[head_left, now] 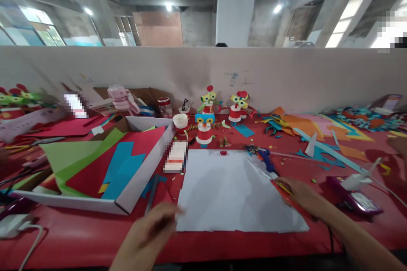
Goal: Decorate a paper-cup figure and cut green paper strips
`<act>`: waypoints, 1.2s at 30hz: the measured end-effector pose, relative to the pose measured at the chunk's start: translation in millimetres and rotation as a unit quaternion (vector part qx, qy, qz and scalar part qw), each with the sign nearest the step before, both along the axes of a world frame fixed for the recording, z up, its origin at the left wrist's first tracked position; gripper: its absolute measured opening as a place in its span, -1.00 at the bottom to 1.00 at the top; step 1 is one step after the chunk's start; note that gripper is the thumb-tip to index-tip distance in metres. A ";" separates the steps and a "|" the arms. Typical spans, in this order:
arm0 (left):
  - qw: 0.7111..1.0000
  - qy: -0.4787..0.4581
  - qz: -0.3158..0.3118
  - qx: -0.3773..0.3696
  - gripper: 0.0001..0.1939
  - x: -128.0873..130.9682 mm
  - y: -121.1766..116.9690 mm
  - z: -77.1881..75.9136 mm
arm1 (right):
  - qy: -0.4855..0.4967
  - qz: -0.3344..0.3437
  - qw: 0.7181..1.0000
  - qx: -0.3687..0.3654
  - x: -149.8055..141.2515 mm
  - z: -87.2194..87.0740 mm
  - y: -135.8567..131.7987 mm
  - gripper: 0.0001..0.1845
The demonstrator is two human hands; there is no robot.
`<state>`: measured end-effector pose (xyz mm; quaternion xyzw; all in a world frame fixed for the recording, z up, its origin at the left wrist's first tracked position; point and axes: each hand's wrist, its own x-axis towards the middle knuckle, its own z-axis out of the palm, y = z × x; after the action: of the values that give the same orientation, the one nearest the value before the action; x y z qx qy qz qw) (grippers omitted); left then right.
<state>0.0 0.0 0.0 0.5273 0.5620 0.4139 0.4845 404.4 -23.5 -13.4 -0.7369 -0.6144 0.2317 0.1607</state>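
A large white sheet (232, 190) lies flat on the red table in front of me. My left hand (152, 230) hovers at the sheet's near left corner, blurred by motion, with its fingers curled. My right hand (300, 194) rests at the sheet's right edge, fingers closed around the yellow handle of a tool whose blue body (267, 161) points away from me. Paper-cup figures with googly eyes (205, 125) stand beyond the sheet.
A white cardboard tray (140, 190) holding red, green and blue paper lies to the left. Coloured paper scraps (318, 131) cover the right side. A purple device (352, 197) and a white cable sit at the right. A white partition wall runs behind the table.
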 end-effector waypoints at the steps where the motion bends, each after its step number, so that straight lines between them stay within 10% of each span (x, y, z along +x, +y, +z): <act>1: 0.996 -0.071 -0.010 -0.043 -0.80 21.0 18.6 0.9 | 0.038 -0.005 0.999 -0.010 -0.5 -1.2 -0.9 -0.57; 4: 0.946 -0.281 0.040 -0.155 -0.76 90.6 79.2 0.9 | 0.178 -0.077 0.981 -0.031 -5.0 -5.1 -7.7 -0.45; 9: 0.936 -0.305 0.086 -0.156 -0.75 166.5 144.0 -11.8 | 0.396 -0.102 0.912 -0.009 -9.0 -5.8 -16.6 -0.50; 18: 0.968 -0.224 0.024 -0.112 -0.72 153.4 146.6 -7.6 | 0.639 -0.082 0.764 0.030 -8.4 11.6 -11.5 -0.71; 27: 0.991 -0.130 0.027 0.021 -0.76 129.4 147.7 16.9 | 0.589 -0.013 0.795 -0.143 -65.7 16.2 16.1 -0.37; 36: 0.994 -0.073 0.006 0.086 -0.74 124.6 141.0 7.6 | 0.528 0.012 0.837 -0.141 -115.6 47.4 70.0 -0.45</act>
<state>124.6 141.0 7.6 0.5320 0.4907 0.5014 0.4741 288.9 46.5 34.1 -0.5100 -0.4059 0.6714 0.3525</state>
